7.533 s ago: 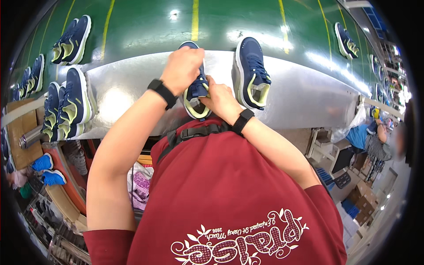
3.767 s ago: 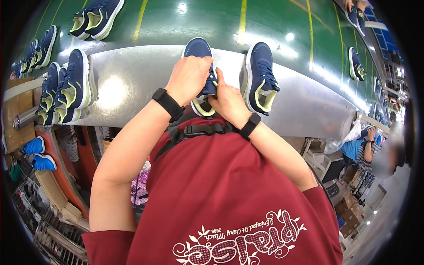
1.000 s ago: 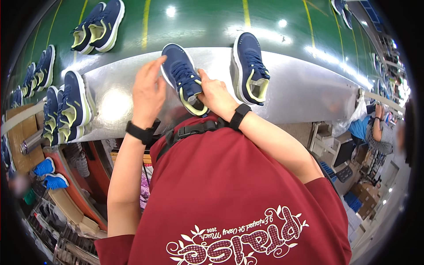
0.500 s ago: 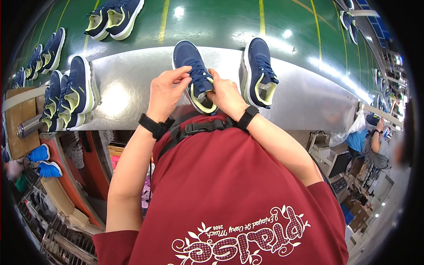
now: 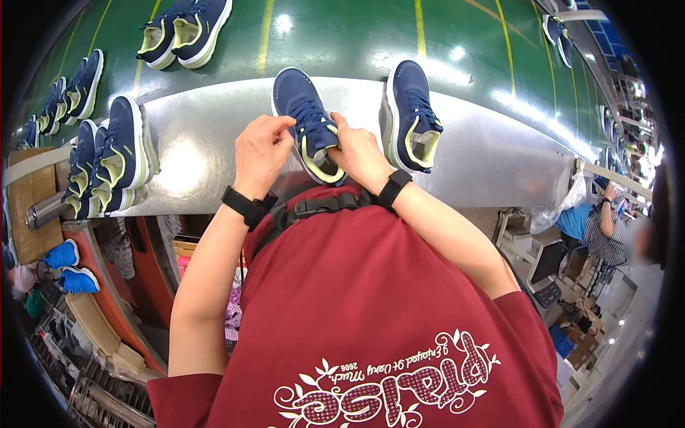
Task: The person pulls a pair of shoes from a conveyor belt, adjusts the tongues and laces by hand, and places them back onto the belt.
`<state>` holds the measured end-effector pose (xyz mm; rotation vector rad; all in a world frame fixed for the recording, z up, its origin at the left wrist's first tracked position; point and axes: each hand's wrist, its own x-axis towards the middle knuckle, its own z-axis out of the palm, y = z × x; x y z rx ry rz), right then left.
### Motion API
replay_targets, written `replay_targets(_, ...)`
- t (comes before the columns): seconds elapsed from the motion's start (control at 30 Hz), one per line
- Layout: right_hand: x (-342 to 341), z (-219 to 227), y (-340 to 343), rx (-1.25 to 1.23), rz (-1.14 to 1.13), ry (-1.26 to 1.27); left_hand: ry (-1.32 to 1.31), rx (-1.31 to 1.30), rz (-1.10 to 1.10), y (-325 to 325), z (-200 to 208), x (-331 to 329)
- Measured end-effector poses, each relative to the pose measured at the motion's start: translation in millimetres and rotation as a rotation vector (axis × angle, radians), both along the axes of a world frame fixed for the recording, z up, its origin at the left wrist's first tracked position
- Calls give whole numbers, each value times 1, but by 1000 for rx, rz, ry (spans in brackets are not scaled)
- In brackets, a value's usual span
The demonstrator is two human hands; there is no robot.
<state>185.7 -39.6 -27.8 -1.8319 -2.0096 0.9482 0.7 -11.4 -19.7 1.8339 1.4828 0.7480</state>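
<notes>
Shoes everywhere on this one. Going off the navy shoe (image 5: 308, 121) in the middle: it sits on a shiny metal tabletop (image 5: 200, 153), toe pointing away from the person, heel close to the near edge. Bare metal stretches to its left, up to a bunch of matching shoes (image 5: 114, 160) standing on their sides at the tabletop's left end. To its right there's only a narrow gap before a second shoe (image 5: 415, 118), then a long bare run of metal further right.

Left hand (image 5: 262, 153) is at the shoe's left side, thumb and forefinger pinched nearly shut at the laces or collar edge, other fingers curled. Right hand (image 5: 360, 153) is against the shoe's right side by the lime-lined opening, fingers closed down on the collar. Can't tell exactly which bit each grip has, lace or fabric, but both are on that shoe. Black bands on both wrists.

Beyond the shoe, past the tabletop's far edge, runs a green belt (image 5: 342, 36) with yellow lines, carrying another pair (image 5: 187, 30) up and left of the shoe, plus more pairs along the far left.

Down and left of the shoe, below the tabletop, two bright blue shoes (image 5: 70, 267) sit on a lower shelf. Down and right, another person in a blue top (image 5: 589, 221) works among boxes.
</notes>
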Motion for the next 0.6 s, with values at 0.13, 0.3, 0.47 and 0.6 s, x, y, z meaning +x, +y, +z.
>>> replay_targets(0.13, 2, 3, 1, -39, -7, 5, -129, 35, -54, 4, 5, 7)
replay_targets(0.3, -1, 5, 1, -68, 1, -37, 205, 126, -309, 27, 14, 13)
replay_targets(0.47, -1, 1, -2, -6, -1, -25, 264, 146, -293, 35, 11, 20)
replay_targets(0.6, 0, 2, 0, -41, -4, -7, 56, -81, -2, 13, -4, -6)
